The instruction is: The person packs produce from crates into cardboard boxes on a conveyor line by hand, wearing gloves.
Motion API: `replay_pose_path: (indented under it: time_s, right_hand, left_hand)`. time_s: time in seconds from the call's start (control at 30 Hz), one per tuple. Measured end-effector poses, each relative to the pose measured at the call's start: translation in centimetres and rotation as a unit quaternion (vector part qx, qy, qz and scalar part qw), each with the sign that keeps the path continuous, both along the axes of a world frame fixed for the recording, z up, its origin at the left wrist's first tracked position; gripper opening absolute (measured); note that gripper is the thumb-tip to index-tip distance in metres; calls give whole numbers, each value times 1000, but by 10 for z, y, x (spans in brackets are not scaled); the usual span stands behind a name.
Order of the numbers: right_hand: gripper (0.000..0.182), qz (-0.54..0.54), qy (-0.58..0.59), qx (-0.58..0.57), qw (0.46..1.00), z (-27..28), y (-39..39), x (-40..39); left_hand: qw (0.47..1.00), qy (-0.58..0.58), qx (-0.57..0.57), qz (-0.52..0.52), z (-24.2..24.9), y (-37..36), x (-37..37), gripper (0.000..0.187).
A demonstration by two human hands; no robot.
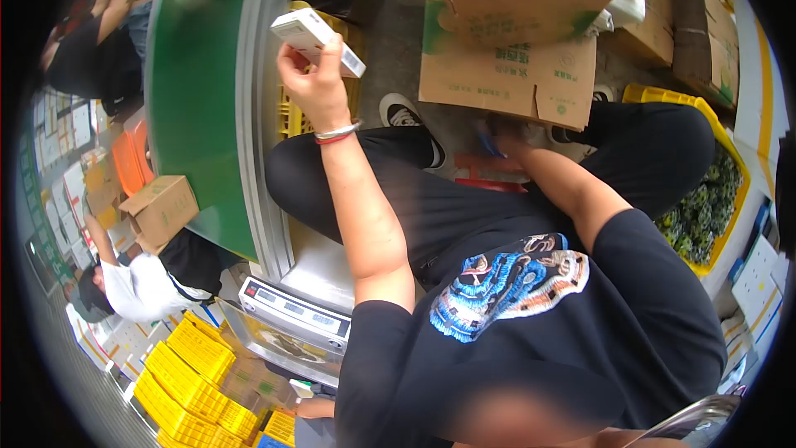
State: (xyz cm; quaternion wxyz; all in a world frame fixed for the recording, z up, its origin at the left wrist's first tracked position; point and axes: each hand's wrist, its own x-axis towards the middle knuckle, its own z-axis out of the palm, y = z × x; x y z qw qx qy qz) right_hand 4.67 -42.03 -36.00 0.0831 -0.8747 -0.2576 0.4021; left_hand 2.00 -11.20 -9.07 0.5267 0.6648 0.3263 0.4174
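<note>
two bare hands were in view around one landmark, a big open brown cardboard carton (pixel 507 75) with green print, which stood ahead of the seated person's spread legs in black trousers. the left hand (pixel 319 75) was raised to the left of the carton, its fingers closed round a small white rectangular box (pixel 317 41) with fine print, held tilted and well apart from the carton. a white bracelet (pixel 337 132) and a red band (pixel 334 139) circled that wrist. the right hand (pixel 507 139) reached down low on the near side of the carton, close to its lower flap, with something blue (pixel 491 146) at it; its fingers were too blurred and shaded to tell whether they were open or closed.

left of the carton, behind the white box, was a yellow plastic basket (pixel 292 116), and farther left ran a green flat surface (pixel 195 75) with a silver metal rim. back from the carton on the left, beside the person, sat a silver metal scale (pixel 298 313) with small display panels. to the right of the carton, past the right knee, a yellow plastic crate (pixel 740 145) held dark green produce (pixel 705 207).
</note>
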Motion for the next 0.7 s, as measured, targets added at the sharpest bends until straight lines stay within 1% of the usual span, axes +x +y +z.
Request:
replay_pose_path:
  time_s: [0.03,0.07,0.13,0.17,0.23,0.27,0.3,0.33,0.37,0.43,0.47,0.5,0.53,0.57,0.6,0.7]
  right_hand:
    - [36,19,1,29,999,10,3,-11]
    - [36,42,0,61,997,28,6,-19]
    - [38,90,22,142,986,115,24,-10]
    - [38,111,33,177,977,172,28,-3]
    - [23,-37,102,285,952,249,27,17]
    - [22,-193,208,273,919,265,18,24]
    - [23,-281,224,275,892,257,7,33]
    - [25,-348,236,303,855,254,-3,44]
    - [27,-412,249,331,812,252,-11,53]
    - [32,-517,279,320,743,242,-23,62]
    - [36,-522,277,299,749,243,-28,63]
    - [36,-489,293,254,781,249,-32,64]
    - [35,-451,308,209,811,258,-34,67]
    - [35,-411,320,162,838,264,-35,67]
    - [31,-341,265,196,880,270,-33,65]
    - [26,-265,176,356,879,300,-4,71]
  left_hand:
    - [1000,-1,-7,-8,-3,1,-4,43]
    - [1000,0,-17,-21,-2,-1,-5,48]
    - [998,-14,-39,-43,6,-6,-8,55]
    - [997,-21,-53,-58,9,-12,-10,59]
    - [995,-7,-45,-93,15,-18,-17,64]
    - [991,21,-28,-125,20,-23,-21,66]
    - [986,48,-10,-158,25,-28,-24,67]
    - [983,39,-14,-180,26,-38,-24,70]
    - [978,66,-15,-195,28,-47,-23,70]
    - [963,143,58,-222,28,-66,-17,67]
    - [952,165,117,-230,27,-75,-13,66]
    - [937,188,177,-236,27,-84,-10,66]
    - [932,179,211,-236,31,-93,-7,62]
    - [930,174,216,-240,30,-99,-7,62]
    - [923,191,233,-238,28,-104,-9,61]
    - [908,221,271,-229,27,-117,-14,61]
